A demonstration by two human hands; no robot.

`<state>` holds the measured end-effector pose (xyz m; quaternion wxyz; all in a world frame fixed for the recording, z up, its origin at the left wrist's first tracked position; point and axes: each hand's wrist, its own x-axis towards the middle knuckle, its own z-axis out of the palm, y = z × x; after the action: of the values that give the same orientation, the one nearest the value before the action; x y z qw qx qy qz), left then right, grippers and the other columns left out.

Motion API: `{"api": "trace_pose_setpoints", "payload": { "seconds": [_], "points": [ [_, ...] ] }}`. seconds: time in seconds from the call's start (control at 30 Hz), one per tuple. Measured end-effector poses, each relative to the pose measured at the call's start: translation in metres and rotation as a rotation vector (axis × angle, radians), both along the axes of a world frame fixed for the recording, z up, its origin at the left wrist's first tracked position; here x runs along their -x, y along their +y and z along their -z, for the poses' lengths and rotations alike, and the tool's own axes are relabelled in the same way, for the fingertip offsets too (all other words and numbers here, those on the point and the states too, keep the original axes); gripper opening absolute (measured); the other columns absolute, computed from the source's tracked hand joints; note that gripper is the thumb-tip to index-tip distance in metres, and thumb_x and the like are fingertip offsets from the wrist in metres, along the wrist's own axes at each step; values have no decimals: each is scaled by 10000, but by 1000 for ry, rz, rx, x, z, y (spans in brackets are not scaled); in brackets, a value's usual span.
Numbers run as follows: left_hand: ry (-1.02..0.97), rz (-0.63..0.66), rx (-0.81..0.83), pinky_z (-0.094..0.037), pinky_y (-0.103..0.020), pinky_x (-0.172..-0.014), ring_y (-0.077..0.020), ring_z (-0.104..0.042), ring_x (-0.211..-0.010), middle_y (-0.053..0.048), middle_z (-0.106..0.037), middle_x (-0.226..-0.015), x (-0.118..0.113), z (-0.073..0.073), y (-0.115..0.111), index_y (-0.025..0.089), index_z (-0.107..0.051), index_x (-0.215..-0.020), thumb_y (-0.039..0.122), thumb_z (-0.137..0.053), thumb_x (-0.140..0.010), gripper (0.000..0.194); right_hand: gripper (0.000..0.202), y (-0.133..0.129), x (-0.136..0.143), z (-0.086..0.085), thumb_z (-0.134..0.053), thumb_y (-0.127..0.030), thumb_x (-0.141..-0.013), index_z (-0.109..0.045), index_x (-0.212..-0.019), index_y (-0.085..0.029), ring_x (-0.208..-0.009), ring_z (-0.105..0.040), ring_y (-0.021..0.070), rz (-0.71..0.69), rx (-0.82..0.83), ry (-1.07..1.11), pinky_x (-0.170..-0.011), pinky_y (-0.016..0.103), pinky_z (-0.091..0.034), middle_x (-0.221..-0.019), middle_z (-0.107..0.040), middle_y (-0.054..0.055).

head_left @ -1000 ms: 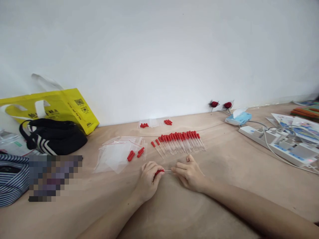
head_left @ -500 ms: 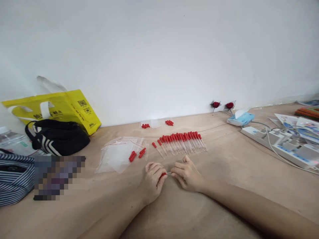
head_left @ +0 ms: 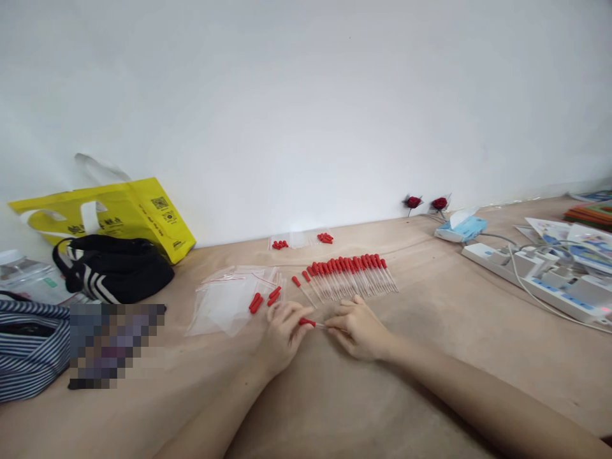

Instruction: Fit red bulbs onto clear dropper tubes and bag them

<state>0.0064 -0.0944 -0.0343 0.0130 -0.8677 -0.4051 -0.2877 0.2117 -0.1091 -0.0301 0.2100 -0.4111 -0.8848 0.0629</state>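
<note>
My left hand (head_left: 283, 335) pinches the end of a red rubber bulb (head_left: 308, 322). The bulb sits on a thin clear dropper tube (head_left: 320, 326), whose other end is between the closed fingers of my right hand (head_left: 357, 328). Just beyond my hands, several droppers with red bulbs (head_left: 356, 264) lie side by side in a row, tubes toward me. Loose red bulbs (head_left: 257, 303) lie left of the row, a few clear tubes (head_left: 282, 290) beside them. Clear zip bags (head_left: 220, 306) are spread flat under and next to these bulbs.
Against the wall lie small bags with red bulbs (head_left: 326, 238). At left are a yellow bag (head_left: 143, 210), a black pouch (head_left: 124, 271) and a striped bag (head_left: 33, 350). On the right stand a tissue pack (head_left: 461, 227) and a power strip (head_left: 535, 280) with cables.
My left hand has drawn slightly left, its fingers uncovering more of the red bulb. The bulb stays on the tube, and my right hand still grips the other end.
</note>
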Motion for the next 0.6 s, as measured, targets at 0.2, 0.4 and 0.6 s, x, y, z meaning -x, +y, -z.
{"api": "trace_pose_setpoints", "payload": {
  "seconds": [0.2,0.4,0.6],
  "points": [
    [-76,-527,-105,-327,-391,-816,-255,-498,-921,-73,-588,-918,22,-1,16,181,-568,-950,243,-562,-722,236,210,41,23,8,-444,-227,-796,-557,-966,-178,-754,-547,157,449,116,280,-692,266,-287,-784,-648,31],
    [15,-676,2,-299,-405,-826,-259,-462,-969,-61,-560,-971,27,-2,20,214,-597,-870,280,-612,-675,206,129,68,54,9,-455,-245,-778,-545,-842,-177,-814,-557,199,663,70,188,-740,314,-241,-751,-647,46],
    [52,-723,42,-288,-397,-831,-253,-441,-1004,-61,-544,-1009,29,-2,25,228,-609,-873,307,-590,-703,188,186,72,68,7,-431,-270,-783,-545,-863,-148,-755,-590,217,722,116,67,-756,345,-212,-757,-659,99]
  ]
}}
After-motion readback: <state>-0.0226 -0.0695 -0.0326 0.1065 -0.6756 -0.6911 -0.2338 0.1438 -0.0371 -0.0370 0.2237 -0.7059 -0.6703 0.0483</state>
